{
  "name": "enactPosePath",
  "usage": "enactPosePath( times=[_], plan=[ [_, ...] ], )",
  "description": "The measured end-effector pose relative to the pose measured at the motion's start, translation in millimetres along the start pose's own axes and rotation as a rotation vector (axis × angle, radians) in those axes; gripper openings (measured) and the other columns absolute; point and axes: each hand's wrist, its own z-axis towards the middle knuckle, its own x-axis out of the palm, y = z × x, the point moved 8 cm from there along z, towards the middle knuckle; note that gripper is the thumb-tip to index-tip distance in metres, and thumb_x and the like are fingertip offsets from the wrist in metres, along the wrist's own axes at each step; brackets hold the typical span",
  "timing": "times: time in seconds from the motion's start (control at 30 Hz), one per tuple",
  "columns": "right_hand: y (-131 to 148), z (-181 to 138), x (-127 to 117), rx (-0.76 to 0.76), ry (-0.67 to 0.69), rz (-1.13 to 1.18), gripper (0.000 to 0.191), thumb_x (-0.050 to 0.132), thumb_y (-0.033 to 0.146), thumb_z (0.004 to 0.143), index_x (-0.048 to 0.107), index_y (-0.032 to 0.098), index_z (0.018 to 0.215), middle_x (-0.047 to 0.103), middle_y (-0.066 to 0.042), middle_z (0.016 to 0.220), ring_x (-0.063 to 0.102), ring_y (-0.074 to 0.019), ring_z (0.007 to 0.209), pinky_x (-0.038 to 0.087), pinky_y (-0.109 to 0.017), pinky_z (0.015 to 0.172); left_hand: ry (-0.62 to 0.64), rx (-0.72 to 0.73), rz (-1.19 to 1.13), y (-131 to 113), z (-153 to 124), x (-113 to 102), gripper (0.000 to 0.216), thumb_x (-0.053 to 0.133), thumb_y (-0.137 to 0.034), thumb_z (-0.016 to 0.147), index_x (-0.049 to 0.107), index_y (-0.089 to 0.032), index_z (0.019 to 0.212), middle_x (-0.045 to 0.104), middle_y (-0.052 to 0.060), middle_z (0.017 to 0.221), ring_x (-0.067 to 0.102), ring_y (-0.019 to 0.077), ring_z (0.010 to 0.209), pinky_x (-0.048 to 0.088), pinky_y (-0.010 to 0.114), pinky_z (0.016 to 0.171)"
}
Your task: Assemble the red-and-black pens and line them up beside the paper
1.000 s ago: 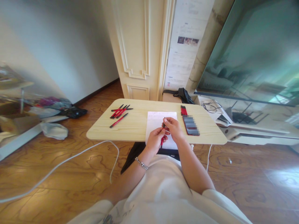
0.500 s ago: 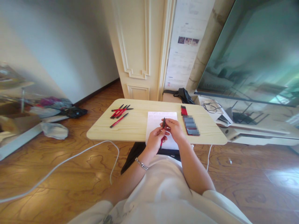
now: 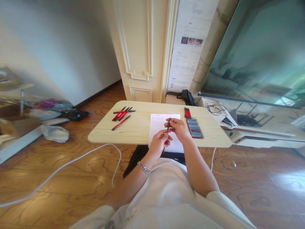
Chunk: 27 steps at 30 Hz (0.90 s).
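Over the white paper (image 3: pixel 156 122) my two hands meet around a red and black pen (image 3: pixel 169 124). My left hand (image 3: pixel 158 143) is closed on the pen's lower red part, whose end pokes out below the fingers. Thumb and fingers of my right hand (image 3: pixel 178 128) pinch the black upper part. Whether the black part has come apart from the red body is hidden by the fingers. To the left, several red pens (image 3: pixel 122 114) with black ends lie loosely crossed, with one red pen (image 3: pixel 121 123) a little nearer me.
On the right of the pale wooden table (image 3: pixel 102 132), several red pens (image 3: pixel 187 112) lie side by side above a phone-like object (image 3: pixel 194 128) with a blurred-out face. A black bag (image 3: pixel 188 97) sits beyond the far edge. A white cable (image 3: pixel 71 162) runs across the floor at left.
My right hand has shifted slightly up and away from my left with the pen's black part, and more of that part shows. My left hand has barely moved.
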Motion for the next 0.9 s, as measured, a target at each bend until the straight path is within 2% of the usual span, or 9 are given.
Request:
enactPosePath(
  times=[0.13,0.3,0.37,0.47,0.57,0.67,0.8,0.9],
  plan=[
    [19,14,-9,-0.014,-0.075,-0.021,0.032,0.068,0.042,0.074,0.066,0.020,0.097,0.072,-0.006,0.090,0.065,-0.0153,0.080,0.043,-0.023,0.062,0.016,-0.005,0.000,-2,-3,-1,0.035,0.071,-0.040,0.074,0.060,-0.016,0.097,0.062,0.002,0.068,0.050,0.0082,0.046,0.026,0.021,0.042],
    [33,42,-28,-0.099,-0.221,0.031,0.032,0.072,0.041,0.070,0.066,0.019,0.092,0.070,-0.004,0.085,0.062,-0.0121,0.067,0.044,-0.022,0.058,0.002,-0.018,-0.002,-1,-5,-6,0.033,0.069,-0.039,0.075,0.060,-0.016,0.096,0.061,0.002,0.067,0.050,0.0084,0.046,0.024,0.020,0.041],
    [22,51,-31,-0.082,-0.250,-0.137,0.030,0.072,0.041,0.069,0.067,0.017,0.087,0.068,-0.004,0.074,0.060,-0.0124,0.061,0.045,-0.024,0.057,-0.018,-0.012,-0.015,-1,-4,-9,0.033,0.069,-0.040,0.074,0.060,-0.016,0.095,0.061,0.002,0.066,0.049,0.0082,0.045,0.023,0.020,0.041],
    [-5,57,-22,-0.007,-0.211,-0.588,0.026,0.073,0.035,0.069,0.067,0.016,0.085,0.065,-0.002,0.062,0.058,-0.0141,0.057,0.044,-0.026,0.058,-0.040,0.003,-0.040,-1,-4,-13,0.033,0.069,-0.040,0.074,0.059,-0.017,0.096,0.060,0.002,0.065,0.049,0.0079,0.045,0.024,0.020,0.041],
    [-22,57,-11,0.003,-0.207,-1.002,0.019,0.072,0.032,0.070,0.067,0.018,0.083,0.070,-0.007,0.075,0.063,-0.0181,0.070,0.044,-0.028,0.066,-0.051,0.007,-0.054,-1,-4,-14,0.033,0.069,-0.039,0.074,0.059,-0.017,0.095,0.060,0.001,0.064,0.049,0.0079,0.046,0.025,0.019,0.042],
    [-30,57,0,0.013,-0.163,-1.234,0.015,0.068,0.033,0.075,0.067,0.019,0.076,0.071,-0.012,0.082,0.064,-0.0232,0.082,0.042,-0.030,0.072,-0.059,-0.001,-0.060,-2,-4,-14,0.031,0.069,-0.037,0.074,0.058,-0.017,0.095,0.060,0.001,0.063,0.049,0.0078,0.046,0.024,0.019,0.042],
    [-27,58,6,-0.011,-0.119,-1.277,0.017,0.065,0.035,0.077,0.068,0.018,0.075,0.070,-0.013,0.081,0.064,-0.0246,0.082,0.041,-0.031,0.071,-0.077,-0.005,-0.075,-3,-3,-15,0.029,0.067,-0.035,0.075,0.058,-0.017,0.096,0.060,0.001,0.063,0.049,0.0079,0.045,0.024,0.019,0.042],
    [-17,52,0,-0.078,-0.184,-1.085,0.025,0.055,0.039,0.085,0.067,0.019,0.075,0.070,-0.010,0.079,0.063,-0.0198,0.077,0.041,-0.028,0.069,-0.079,-0.004,-0.083,-2,-2,-15,0.028,0.065,-0.035,0.076,0.058,-0.016,0.095,0.059,0.000,0.061,0.049,0.0081,0.045,0.024,0.019,0.041]
  ],
)
